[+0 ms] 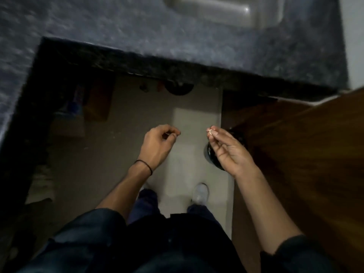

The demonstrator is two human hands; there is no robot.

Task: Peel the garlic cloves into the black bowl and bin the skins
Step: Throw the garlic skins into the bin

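1. While the person is standing by the counter [118,36], the left hand [159,142] is pinching a skin sliver [167,133].
2. Well apart, the right hand [226,148] is pinching a skin scrap [210,131] above a dark round thing [211,160], probably the bin.
3. Binning is seemingly underway; neither bowl nor cloves are showing, so peeling progress cannot be told.

speckled grey-black countertop [137,32], brown wood-grain door [305,144], pale beige floor [187,119], black wristband [144,166], whitish garlic skin [210,131].
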